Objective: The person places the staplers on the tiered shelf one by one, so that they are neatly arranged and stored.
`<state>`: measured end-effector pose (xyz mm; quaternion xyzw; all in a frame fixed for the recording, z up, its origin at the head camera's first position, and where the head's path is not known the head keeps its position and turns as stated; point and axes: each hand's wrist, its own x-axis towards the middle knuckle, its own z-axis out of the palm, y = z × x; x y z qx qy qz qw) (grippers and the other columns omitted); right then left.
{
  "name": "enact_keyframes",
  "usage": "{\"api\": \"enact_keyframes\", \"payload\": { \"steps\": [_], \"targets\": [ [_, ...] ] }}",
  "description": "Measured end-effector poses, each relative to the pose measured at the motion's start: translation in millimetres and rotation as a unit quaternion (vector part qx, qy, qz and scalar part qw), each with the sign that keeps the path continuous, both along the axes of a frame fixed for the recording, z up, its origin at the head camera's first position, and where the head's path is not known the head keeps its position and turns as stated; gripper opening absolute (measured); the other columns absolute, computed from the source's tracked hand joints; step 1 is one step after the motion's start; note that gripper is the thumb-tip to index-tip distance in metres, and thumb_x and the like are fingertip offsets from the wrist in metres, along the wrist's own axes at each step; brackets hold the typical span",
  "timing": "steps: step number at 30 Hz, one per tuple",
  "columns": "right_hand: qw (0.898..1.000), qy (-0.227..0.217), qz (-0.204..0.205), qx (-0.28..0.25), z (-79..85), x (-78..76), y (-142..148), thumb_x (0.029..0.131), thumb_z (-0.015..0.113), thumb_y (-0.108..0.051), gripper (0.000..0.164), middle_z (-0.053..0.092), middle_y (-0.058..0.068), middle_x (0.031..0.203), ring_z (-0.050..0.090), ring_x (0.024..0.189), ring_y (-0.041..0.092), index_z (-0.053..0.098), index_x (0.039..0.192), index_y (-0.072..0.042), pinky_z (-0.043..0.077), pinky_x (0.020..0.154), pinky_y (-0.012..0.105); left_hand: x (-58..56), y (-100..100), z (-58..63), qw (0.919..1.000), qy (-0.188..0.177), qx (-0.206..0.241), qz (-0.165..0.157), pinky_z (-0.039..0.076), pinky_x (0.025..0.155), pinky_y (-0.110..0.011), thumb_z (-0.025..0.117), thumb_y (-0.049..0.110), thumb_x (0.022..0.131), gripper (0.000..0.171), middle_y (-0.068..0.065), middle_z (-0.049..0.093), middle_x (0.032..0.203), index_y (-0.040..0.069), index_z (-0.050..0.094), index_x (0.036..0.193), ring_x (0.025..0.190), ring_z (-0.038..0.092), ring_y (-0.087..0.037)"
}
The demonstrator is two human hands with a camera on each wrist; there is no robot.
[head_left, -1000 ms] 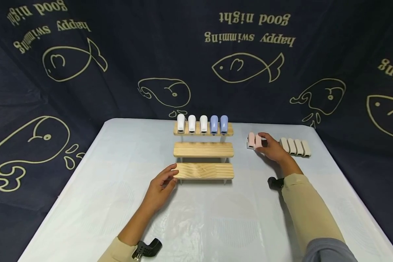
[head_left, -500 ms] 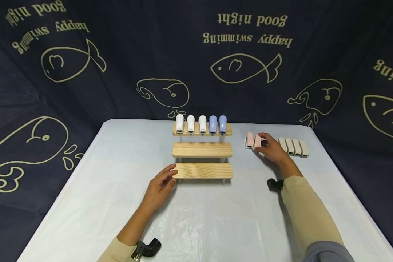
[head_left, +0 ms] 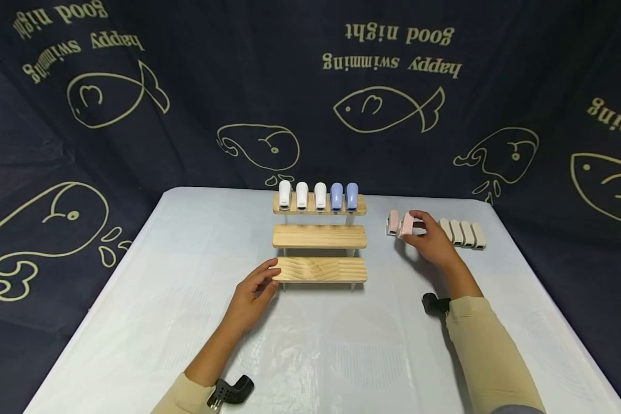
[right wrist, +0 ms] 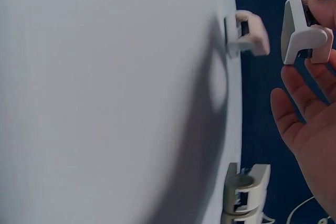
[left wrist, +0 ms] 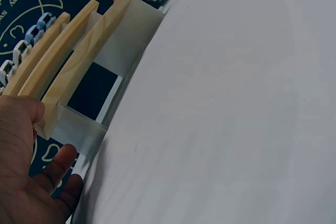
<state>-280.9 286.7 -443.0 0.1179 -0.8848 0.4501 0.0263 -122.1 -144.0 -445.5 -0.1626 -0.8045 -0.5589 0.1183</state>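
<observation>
In the head view my right hand [head_left: 433, 238] pinches a small pink-and-white stapler [head_left: 406, 224] between thumb and fingers. It hangs above the table in the right wrist view, its white base [right wrist: 296, 24] turned left. A second pink stapler [head_left: 393, 222] stands on the table just left of it. My left hand [head_left: 252, 296] touches the left end of the lowest board [head_left: 323, 270] of a three-step wooden rack, with lower fingers [left wrist: 58, 166] loose below the board. Three white staplers [head_left: 302, 195] and two blue staplers [head_left: 344, 196] line the top board [head_left: 363, 205]; the middle board [head_left: 319, 236] is bare.
Right of my right hand, several beige staplers [head_left: 466, 233] stand in a row on the white-covered table [head_left: 196, 241]. A dark cloth [head_left: 196, 69] with fish drawings hangs behind the table. Clear supports [left wrist: 79, 127] carry the boards.
My right hand has lifted one pink stapler off the table and tilted it, widening the gap to the other pink one. My left hand stays at the rack's end.
</observation>
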Motion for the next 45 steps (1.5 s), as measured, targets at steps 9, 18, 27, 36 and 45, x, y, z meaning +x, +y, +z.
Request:
{"api": "enact_keyframes", "payload": {
  "steps": [9,18,27,36,45],
  "targets": [
    [0.999,0.052,0.003,0.0,17.2,21.7,-23.6,0.09,0.073,-0.008,0.067,0.049,0.025,0.138,0.047,0.126,0.04,0.037,0.146,0.002,0.041,0.097,0.054,0.2,-0.2,-0.2,0.9999,-0.009,0.005,0.001,0.051,0.082,-0.02,0.061,-0.006,0.095,0.026,-0.02,0.053,0.142,-0.01,0.064,0.12,0.104,0.061,-0.033],
    [0.993,0.113,0.035,-0.014,32.9,42.8,-50.3,0.085,0.077,-0.005,0.065,0.058,0.017,0.129,0.053,0.118,0.031,0.046,0.142,-0.003,0.043,0.09,0.046,-14.7,-6.6,-31.3,1.0,0.005,0.007,0.005,0.052,0.082,-0.023,0.063,0.001,0.096,0.026,-0.009,0.054,0.144,-0.001,0.067,0.122,0.103,0.061,-0.022],
    [0.987,0.13,0.087,-0.046,72.5,74.3,-89.6,0.083,0.074,0.009,0.061,0.058,0.024,0.125,0.054,0.114,0.036,0.046,0.136,0.008,0.043,0.092,0.057,-17.8,-9.9,-38.1,1.0,0.002,0.002,0.006,0.052,0.082,-0.024,0.064,0.003,0.096,0.026,-0.004,0.053,0.144,0.003,0.067,0.122,0.104,0.06,-0.018],
    [0.985,0.126,0.116,-0.026,59.5,64.8,-105.9,0.084,0.076,0.001,0.063,0.052,0.017,0.138,0.052,0.122,0.034,0.047,0.14,-0.001,0.044,0.094,0.052,-18.3,-9.4,-39.8,0.9999,0.015,0.003,0.006,0.052,0.08,-0.023,0.065,0.003,0.096,0.026,-0.007,0.054,0.144,0.002,0.067,0.121,0.103,0.061,-0.019],
    [0.979,0.129,0.152,-0.033,60.0,66.5,-131.2,0.087,0.077,-0.012,0.061,0.053,0.006,0.138,0.053,0.117,0.024,0.049,0.142,-0.011,0.05,0.088,0.045,-18.7,-9.9,-41.7,1.0,0.005,0.003,0.004,0.053,0.082,-0.025,0.064,0.005,0.097,0.026,-0.003,0.053,0.144,0.005,0.068,0.122,0.104,0.06,-0.02]
  ]
}}
